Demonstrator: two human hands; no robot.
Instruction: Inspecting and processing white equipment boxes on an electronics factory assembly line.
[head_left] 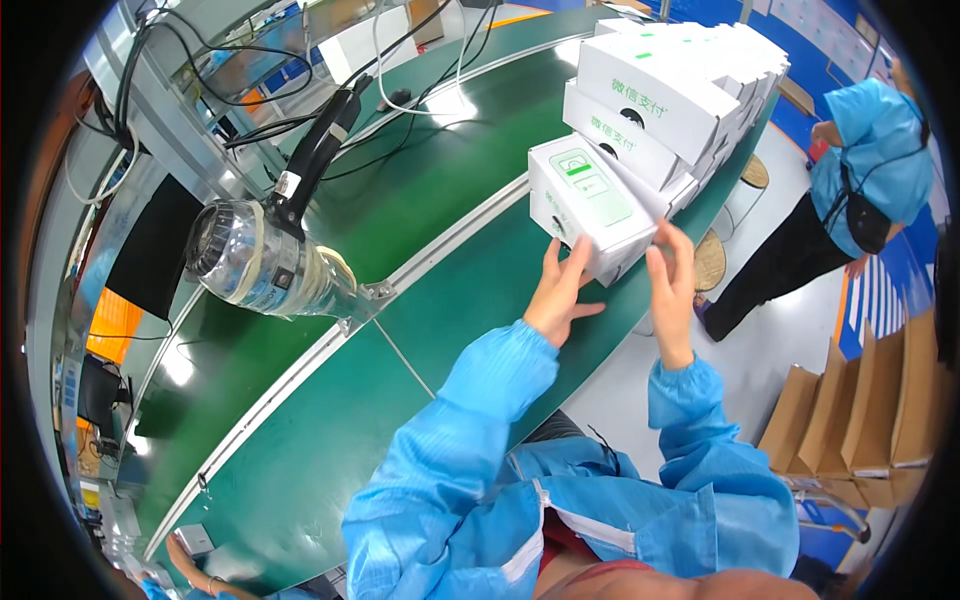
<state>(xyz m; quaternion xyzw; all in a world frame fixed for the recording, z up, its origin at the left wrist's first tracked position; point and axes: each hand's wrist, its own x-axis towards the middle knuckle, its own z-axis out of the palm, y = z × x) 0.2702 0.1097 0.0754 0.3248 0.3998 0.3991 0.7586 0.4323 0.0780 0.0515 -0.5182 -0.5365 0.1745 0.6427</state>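
Observation:
A white carton box (590, 195) with green print on its lid sits at the near end of a pile of similar boxes, on the green table (430, 290). My left hand (565, 295) presses its fingers against the box's near left side, thumb sticking out to the right. At the near right corner, my right hand (674, 285) has its fingertips on the box. Between them the two hands grip it. Part of another white box shows under it; the rest of that one is hidden.
Stacked white boxes (690, 80) cover the table's far right end. A taped clear cylinder on a black arm (245, 255) stands at a metal rail. A person in blue (860, 180) stands right, near stools (710, 262) and brown cardboard (860, 400). Another person's hand (185, 560) touches a small box lower left.

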